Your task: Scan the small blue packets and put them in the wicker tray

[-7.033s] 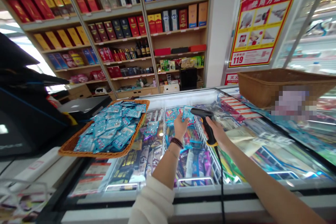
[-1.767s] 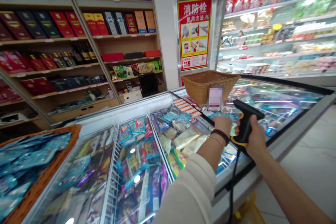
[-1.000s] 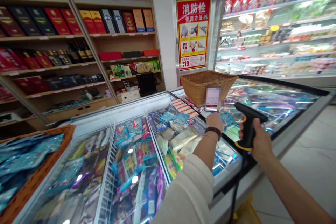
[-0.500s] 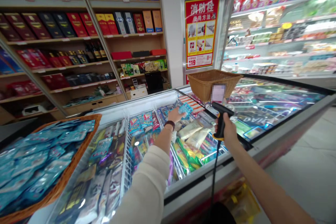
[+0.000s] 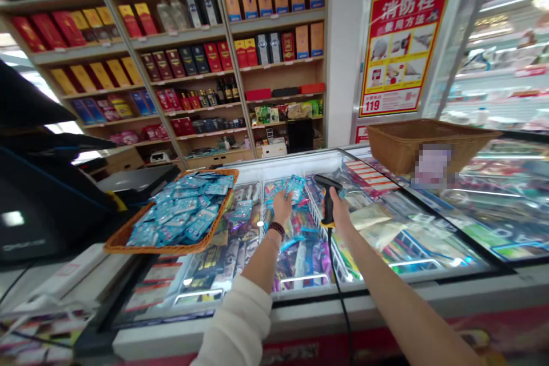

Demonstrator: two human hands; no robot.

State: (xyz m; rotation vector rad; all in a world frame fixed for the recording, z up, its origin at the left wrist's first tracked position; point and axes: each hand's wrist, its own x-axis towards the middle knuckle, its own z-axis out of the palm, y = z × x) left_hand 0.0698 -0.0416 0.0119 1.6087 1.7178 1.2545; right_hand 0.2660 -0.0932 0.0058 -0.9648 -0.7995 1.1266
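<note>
The person's left hand (image 5: 283,203) reaches over the middle of the glass-topped white chest freezer (image 5: 158,340), its fingers apparently closed on the near edge of a flat, glossy light-blue plastic packet (image 5: 297,185). The fingertips are partly hidden, so how firm the pinch is cannot be told. The right hand (image 5: 340,211), also over the middle of the freezer, wraps snugly around the handle of a black pistol-shaped scanner with yellow trim (image 5: 328,184); its head is near the packet, apart from it. The scanner's thin black cable (image 5: 342,291) hangs across the freezer's front edge.

Beneath the hands, white wire dividers (image 5: 315,210) part the freezer's colourful wrapped goods. On the freezer's left end sits an orange-brown wicker basket (image 5: 154,250) heaped with similar blue packets; towards its far right is a deeper tan wicker basket (image 5: 388,151). Wooden shelves (image 5: 281,75) of boxes stand behind the freezer.

The slick packet could slip from a light pinch and be lost among its lookalikes. Glare or covering fingers could spoil a reading, and the cable could snag on the freezer's edge.
</note>
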